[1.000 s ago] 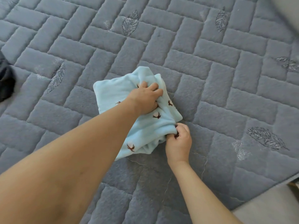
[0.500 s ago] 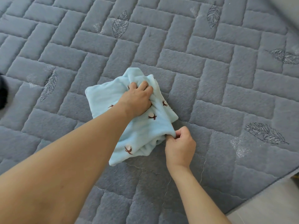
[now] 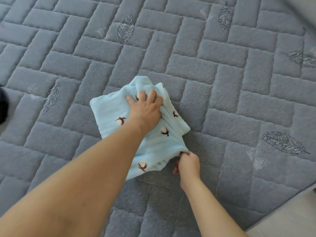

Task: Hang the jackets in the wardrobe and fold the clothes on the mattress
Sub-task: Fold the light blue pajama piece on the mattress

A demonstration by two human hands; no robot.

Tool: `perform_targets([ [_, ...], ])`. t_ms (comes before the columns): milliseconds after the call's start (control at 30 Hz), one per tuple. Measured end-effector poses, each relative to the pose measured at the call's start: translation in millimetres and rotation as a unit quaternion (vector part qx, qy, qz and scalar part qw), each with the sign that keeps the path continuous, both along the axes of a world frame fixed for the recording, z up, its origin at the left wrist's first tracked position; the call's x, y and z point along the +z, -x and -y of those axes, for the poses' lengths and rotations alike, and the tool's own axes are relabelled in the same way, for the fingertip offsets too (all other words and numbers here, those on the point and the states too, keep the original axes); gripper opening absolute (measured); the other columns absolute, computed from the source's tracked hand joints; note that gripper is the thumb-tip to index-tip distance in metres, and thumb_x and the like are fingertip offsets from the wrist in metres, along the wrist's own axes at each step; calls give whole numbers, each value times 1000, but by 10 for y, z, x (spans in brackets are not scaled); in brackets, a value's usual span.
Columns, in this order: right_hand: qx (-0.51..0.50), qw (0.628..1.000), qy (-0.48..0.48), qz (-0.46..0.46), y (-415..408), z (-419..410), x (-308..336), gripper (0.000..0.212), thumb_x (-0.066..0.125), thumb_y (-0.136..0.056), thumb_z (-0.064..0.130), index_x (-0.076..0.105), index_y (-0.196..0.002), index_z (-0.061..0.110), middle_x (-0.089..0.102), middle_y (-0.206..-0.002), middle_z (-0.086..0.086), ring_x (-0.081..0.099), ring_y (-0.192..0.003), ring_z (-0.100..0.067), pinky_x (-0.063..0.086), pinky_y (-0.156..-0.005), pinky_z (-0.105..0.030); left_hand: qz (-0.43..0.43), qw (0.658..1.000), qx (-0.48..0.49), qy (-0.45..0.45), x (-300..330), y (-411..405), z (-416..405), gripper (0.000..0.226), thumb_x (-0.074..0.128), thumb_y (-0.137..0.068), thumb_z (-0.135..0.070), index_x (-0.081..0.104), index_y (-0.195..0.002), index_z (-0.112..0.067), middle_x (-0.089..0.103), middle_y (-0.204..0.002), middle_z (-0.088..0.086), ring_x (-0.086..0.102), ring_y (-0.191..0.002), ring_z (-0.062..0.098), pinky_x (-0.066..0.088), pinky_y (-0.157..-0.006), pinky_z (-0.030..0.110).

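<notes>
So there's a light blue fleece garment lying roughly in the middle of a grey quilted mattress, folded up into a chunky, slightly lopsided bundle. It's got little brown and white cotton-boll prints scattered across it. What kind of garment it is exactly, can't tell, it's too bunched up.

The left hand is pressed down on the upper part of the bundle, palm on the fabric, fingers spread a bit and curling into the rumpled folds at the far edge. Looks more like pinning it flat than a proper grab, though the fingertips do dig into the cloth.

The right hand is at the near right corner of the bundle, closed tight on the fabric edge there, thumb and fingers pinched together with the cloth tucked between them. Knuckles face up and the hand sits right on the mattress surface.

The mattress cover has a brick-style stitched pattern with embroidered leaves here and there. Something dark pokes in at the far left edge, mostly cut off so no idea what it is. A strip of pale floor shows past the mattress edge in the bottom right corner
</notes>
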State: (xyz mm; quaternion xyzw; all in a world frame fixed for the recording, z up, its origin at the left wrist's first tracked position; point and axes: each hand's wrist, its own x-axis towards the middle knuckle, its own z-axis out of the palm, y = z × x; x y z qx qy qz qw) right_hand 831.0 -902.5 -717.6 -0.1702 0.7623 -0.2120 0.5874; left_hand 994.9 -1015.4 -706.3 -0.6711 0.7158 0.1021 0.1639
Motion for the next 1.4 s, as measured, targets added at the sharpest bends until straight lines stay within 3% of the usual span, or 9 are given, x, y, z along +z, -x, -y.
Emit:
perform_targets([
  [100,-137,978,-12,158,13,37,138,35,43,-97,29,63,-120,12,74,-89,-7,70,-80,-22,57,-79,-40,-70,997,20,10,-30,-81,95,59,44,-93,-42,22,-145,-30,12,-155,5,18,-136,33,21,-107,69],
  [167,-156,963,12,218,-53,-67,211,75,54,-84,67,40,-146,27,68,-122,1,65,-111,-20,49,-100,-48,-95,993,57,28,24,-330,205,95,56,-79,-69,6,-152,-35,-3,-161,4,4,-146,31,8,-115,67],
  [300,-100,958,-12,268,-541,50,194,100,81,-58,71,39,-144,42,64,-129,8,63,-115,-18,52,-98,-49,-96,978,182,-35,64,-747,346,148,53,-38,-100,-3,-155,-28,17,-161,10,9,-151,29,-7,-116,60],
  [400,-164,969,-45,177,-739,384,-14,93,87,-50,62,55,-132,33,64,-126,-1,63,-110,-24,54,-93,-48,-95,971,183,-123,-42,-734,417,135,51,-36,-102,35,-138,-15,54,-134,4,45,-130,29,18,-116,58],
  [600,-168,968,-59,177,-698,441,-341,105,85,-37,69,58,-129,27,52,-133,-6,60,-111,-33,54,-89,-52,-179,946,229,-146,-228,-737,460,115,63,-30,-98,58,-119,-26,62,-111,-6,57,-106,21,48,-95,43],
  [767,-147,965,18,214,-444,379,-189,50,78,-78,46,66,-119,19,73,-110,-7,71,-98,-26,58,-87,-49,-252,905,294,-176,19,-675,381,101,74,-29,-90,64,-107,-26,67,-97,-8,63,-88,14,51,-84,37],
  [967,-44,986,25,160,470,616,598,60,74,-78,55,66,-120,13,74,-107,-10,71,-97,-26,57,-89,-43,-329,855,383,-118,881,-120,70,80,64,-41,-95,55,-81,-26,59,-83,-10,56,-75,10,38,-58,28],
  [1133,-7,993,45,106,1291,602,1634,76,79,-66,63,64,-123,15,73,-109,-8,70,-99,-26,53,-96,-42,-378,834,390,-99,1751,602,-163,109,59,-47,-94,59,-122,-14,64,-108,3,59,-89,25,47,-78,38],
  [1400,-106,974,194,44,2405,-264,3534,66,81,-67,56,66,-119,18,74,-106,-6,71,-95,-27,54,-93,-42,-424,878,220,-43,3674,1820,-597,112,53,-54,-95,53,-132,-15,59,-109,1,57,-96,26,48,-83,41],
])
